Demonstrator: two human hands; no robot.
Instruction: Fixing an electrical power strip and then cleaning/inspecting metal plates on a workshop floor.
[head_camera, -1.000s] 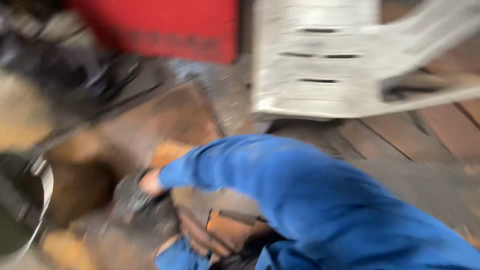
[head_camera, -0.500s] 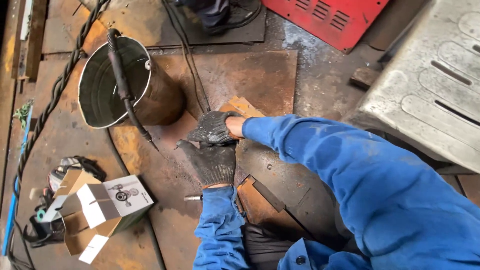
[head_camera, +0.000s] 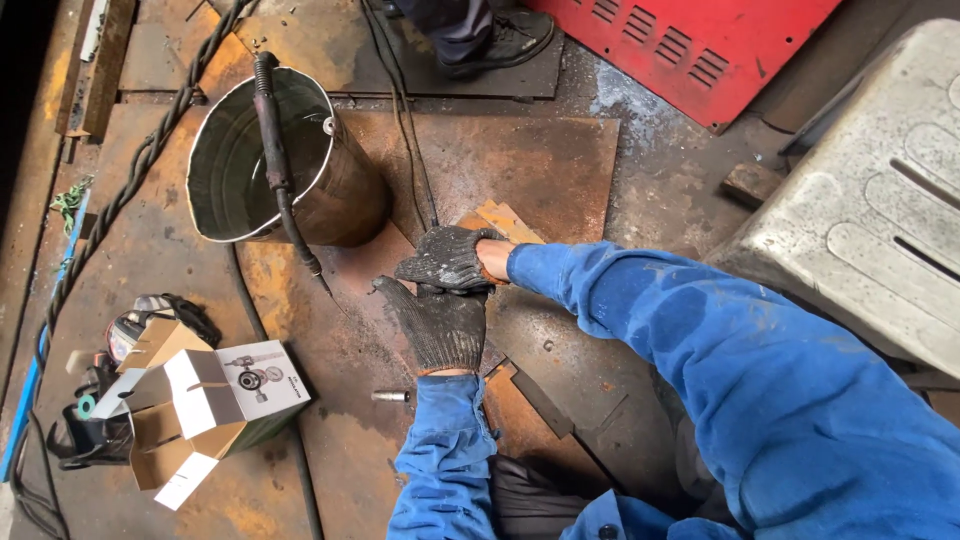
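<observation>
Pressing flat, the left hand (head_camera: 437, 322) lies palm-down, fingers spread and gripping nothing, on a rusty plate (head_camera: 480, 170) on the floor; the right hand (head_camera: 447, 258) sits just beyond it, fingers curled over something small, though whether they pinch it I cannot tell. Both wear dark knit gloves. To do this well, judged from here: keep the left palm's weight steady so the plate cannot shift, and keep the blue sleeves clear of the sharp cut scraps (head_camera: 540, 400) near the left wrist. A steel bucket (head_camera: 275, 160) with a welding torch (head_camera: 272, 140) hanging over its rim stands close to the left. Hidden: whatever lies under the right fingers, the plate's near edge under the arms. A small bolt-like piece (head_camera: 390, 396) is too small to identify. A bystander's shoe (head_camera: 500, 38) is cut off at the top.
</observation>
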